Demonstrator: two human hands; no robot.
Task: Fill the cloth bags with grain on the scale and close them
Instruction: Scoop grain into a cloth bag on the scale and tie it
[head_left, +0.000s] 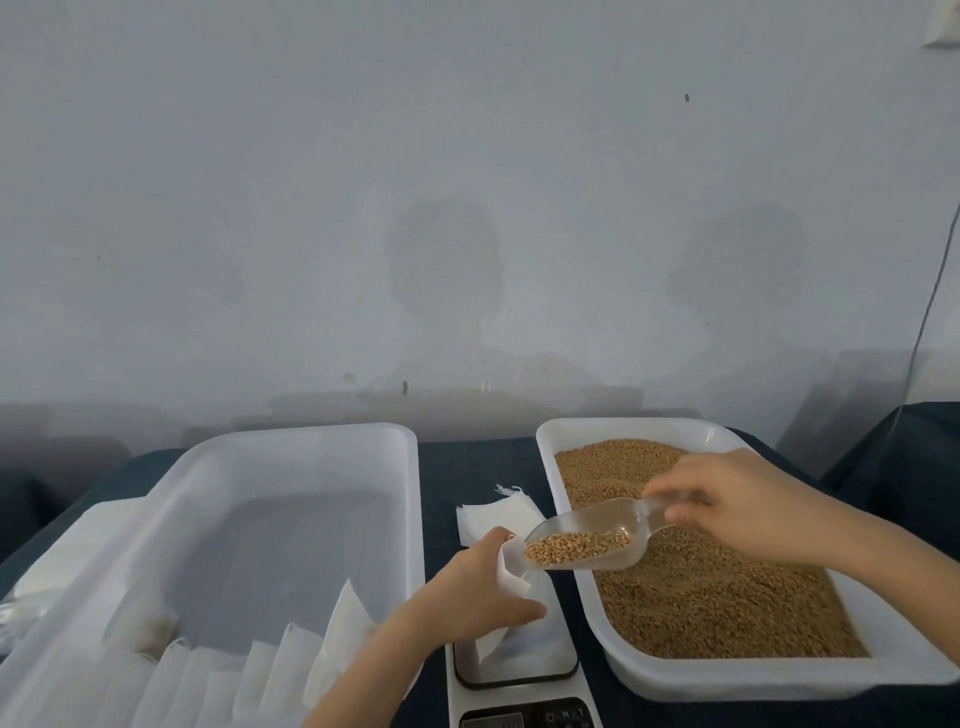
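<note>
1. The worktop (483, 467) is covered in a dark blue, matte cloth and runs up to a pale grey wall (467, 208).
2. At its right side sits a white, round-cornered plastic tray (727, 675), shallow and smooth-rimmed, filled with golden-brown grain (727, 597) of fine, pebbly texture.
3. At the left side stands a larger translucent white plastic tub (260, 441) with rounded corners; thin white cloth bags (291, 660) lean in a row against its near wall.
4. Between tray and tub, at the near edge, a flat white scale (519, 670) with a glossy platform and a dark display panel lies on the worktop.
5. The left hand (483, 587) pinches a soft white cloth bag (511, 577) by its mouth, fingers closed on the fabric, and the bag stands over the scale platform.
6. The right hand (743, 504) grips the handle of a clear plastic scoop (587, 535), fingers wrapped round it. The rounded bowl holds a small heap of grain and tilts down, its lip touching the bag's open mouth.
7. A further flat, creased white bag (498, 514) with a frayed drawstring lies on the worktop just beyond the scale.
</note>
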